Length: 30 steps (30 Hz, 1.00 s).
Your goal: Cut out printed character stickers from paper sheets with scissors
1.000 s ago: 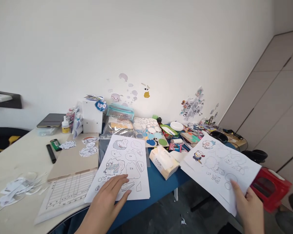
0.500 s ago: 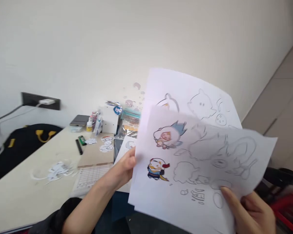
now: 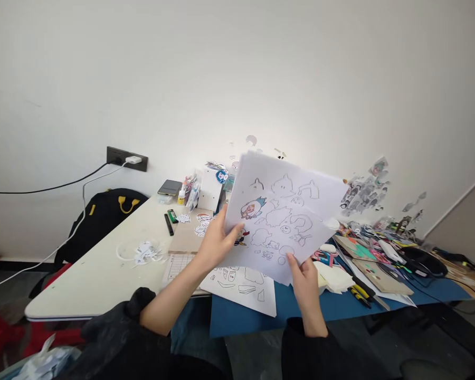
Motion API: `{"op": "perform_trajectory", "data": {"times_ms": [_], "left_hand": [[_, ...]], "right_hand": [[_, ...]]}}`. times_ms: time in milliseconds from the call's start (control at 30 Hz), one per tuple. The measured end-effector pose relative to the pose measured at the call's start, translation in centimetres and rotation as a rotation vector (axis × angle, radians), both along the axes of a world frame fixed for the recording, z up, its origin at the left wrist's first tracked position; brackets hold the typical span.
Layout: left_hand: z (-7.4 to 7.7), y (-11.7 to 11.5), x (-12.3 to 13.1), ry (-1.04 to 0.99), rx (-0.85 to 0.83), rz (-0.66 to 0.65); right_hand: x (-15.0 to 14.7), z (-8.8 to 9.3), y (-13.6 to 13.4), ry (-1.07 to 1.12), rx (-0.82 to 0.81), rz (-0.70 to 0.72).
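I hold a small stack of white sheets (image 3: 287, 211) printed with cartoon outlines up in the air in front of me, above the table. My left hand (image 3: 217, 240) grips the sheets' left edge, thumb on the front. At the lower edge my right hand (image 3: 304, 274) pinches them. Two small figures near the left edge of the top sheet are coloured; the rest are line drawings. Another outline sheet (image 3: 241, 285) lies flat on the table under my hands.
The white table (image 3: 91, 274) carries paper scraps (image 3: 142, 252), a ruled sheet (image 3: 178, 264), a marker (image 3: 168, 224), a white box (image 3: 209, 190) and a phone (image 3: 169, 187). Craft clutter covers the blue mat (image 3: 380, 248) at right. A black bag (image 3: 103, 211) sits below a wall socket (image 3: 126, 158).
My left hand left the flat sheet and took hold of the sheets my right hand held. Both hands raised them in front of me. The view has pulled back and turned left.
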<state>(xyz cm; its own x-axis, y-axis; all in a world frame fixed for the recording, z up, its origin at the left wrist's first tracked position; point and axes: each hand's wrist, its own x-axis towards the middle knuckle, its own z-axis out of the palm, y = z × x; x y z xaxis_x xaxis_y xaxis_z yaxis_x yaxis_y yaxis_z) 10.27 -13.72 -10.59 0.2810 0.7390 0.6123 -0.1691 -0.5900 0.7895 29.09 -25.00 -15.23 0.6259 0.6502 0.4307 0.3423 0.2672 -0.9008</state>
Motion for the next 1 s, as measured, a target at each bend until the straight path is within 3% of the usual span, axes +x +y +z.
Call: {"op": "perform_trajectory", "data": {"times_ms": [167,267,367,533,633,767,900,1000], "left_hand": [[-3.8,1.0,0.4,0.008,-0.193,-0.062],[-5.6,1.4,0.4,0.032,-0.299,-0.160],[-7.2,1.6,0.5,0.024,-0.347,-0.153],[-8.6,1.2,0.9,0.011,-0.334,-0.085],[-9.1,1.1,1.1,0.010,-0.312,-0.092],[-10.6,1.2,1.5,0.031,-0.336,-0.112],[-11.1,1.1,1.8,0.090,-0.353,-0.079],[-9.1,0.1,1.3,0.119,-0.301,-0.008]], "right_hand": [[0.3,-4.3,1.8,0.074,-0.019,0.024],[0.7,-5.8,2.6,0.125,-0.018,0.021],[0.8,-6.7,3.1,0.188,-0.039,0.026],[1.0,-7.2,2.2,0.275,-0.134,0.029],[2.2,-8.1,2.0,0.259,-0.298,-0.027],[3.0,-9.8,2.7,0.245,-0.328,0.055],[2.4,-9.2,2.8,0.213,-0.347,0.016],[2.0,-6.3,1.9,0.130,-0.434,-0.086]]}}
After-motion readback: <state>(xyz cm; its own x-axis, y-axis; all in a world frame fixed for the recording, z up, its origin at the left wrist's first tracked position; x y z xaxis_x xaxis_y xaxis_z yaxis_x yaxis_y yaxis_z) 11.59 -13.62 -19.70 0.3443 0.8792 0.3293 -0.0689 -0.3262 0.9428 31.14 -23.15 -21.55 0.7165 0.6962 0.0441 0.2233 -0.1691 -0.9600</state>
